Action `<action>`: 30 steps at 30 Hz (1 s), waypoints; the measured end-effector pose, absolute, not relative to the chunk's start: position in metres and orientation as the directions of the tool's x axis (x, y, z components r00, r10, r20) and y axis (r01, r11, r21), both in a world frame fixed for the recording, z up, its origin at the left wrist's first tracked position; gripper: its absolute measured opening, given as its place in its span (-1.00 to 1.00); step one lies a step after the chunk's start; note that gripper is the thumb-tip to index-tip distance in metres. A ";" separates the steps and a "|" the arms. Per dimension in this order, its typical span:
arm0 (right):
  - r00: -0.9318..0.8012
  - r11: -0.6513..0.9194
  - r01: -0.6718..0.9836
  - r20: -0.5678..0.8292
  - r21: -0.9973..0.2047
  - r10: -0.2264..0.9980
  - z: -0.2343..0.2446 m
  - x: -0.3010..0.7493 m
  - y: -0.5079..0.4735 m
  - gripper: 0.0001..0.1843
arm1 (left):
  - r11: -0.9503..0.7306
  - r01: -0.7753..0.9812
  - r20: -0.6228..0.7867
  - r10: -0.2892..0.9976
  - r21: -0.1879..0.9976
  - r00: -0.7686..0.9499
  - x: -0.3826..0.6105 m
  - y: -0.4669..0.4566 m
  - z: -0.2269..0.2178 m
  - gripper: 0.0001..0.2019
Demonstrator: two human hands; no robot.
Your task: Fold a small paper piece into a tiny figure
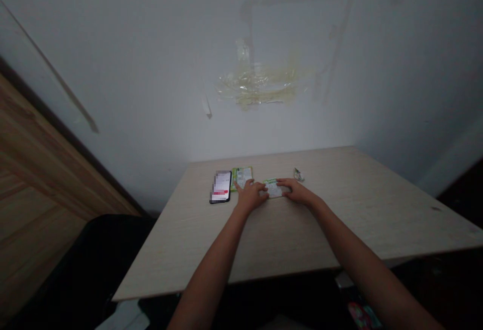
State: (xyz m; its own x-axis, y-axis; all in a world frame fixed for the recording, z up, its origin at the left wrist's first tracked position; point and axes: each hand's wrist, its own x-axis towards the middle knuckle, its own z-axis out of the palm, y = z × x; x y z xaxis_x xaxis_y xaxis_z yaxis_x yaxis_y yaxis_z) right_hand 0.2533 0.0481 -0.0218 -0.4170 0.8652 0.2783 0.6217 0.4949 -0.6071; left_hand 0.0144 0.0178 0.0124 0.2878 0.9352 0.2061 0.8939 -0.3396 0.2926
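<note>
A small green-and-white printed packet (274, 189) lies low over the table between my two hands. My left hand (250, 195) has its thumb and forefinger at the packet's left edge, with the outer fingers spread toward a larger green printed packet (242, 175). At the right edge, the thumb and fingers of my right hand (298, 191) close on the small packet. The larger packet lies flat behind my left hand, which partly covers it. Left of that is a phone (221, 187) with its screen lit and partly blurred out.
A small crumpled wrapper (298, 174) lies behind my right hand. The pale wooden table (362, 204) reaches back to a grey-white wall (151, 93) with peeling clear tape (260, 86). A wooden panel (45, 159) and a dark object (101, 249) stand at the left.
</note>
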 end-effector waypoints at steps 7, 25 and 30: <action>-0.334 0.476 0.582 0.340 -0.660 0.879 -0.022 0.255 0.042 -0.67 | -0.350 0.896 0.256 0.924 0.273 0.284 0.025 0.013 0.014 -0.72; -0.353 0.490 0.716 0.347 -0.498 0.869 -0.014 0.251 0.042 -0.77 | -0.376 0.904 0.231 0.916 0.204 0.329 0.026 0.010 0.007 -0.63; -0.345 0.490 0.756 0.372 -0.434 0.862 -0.020 0.247 0.048 -0.73 | -0.374 0.905 0.234 0.916 0.204 0.326 0.027 0.011 0.007 -0.64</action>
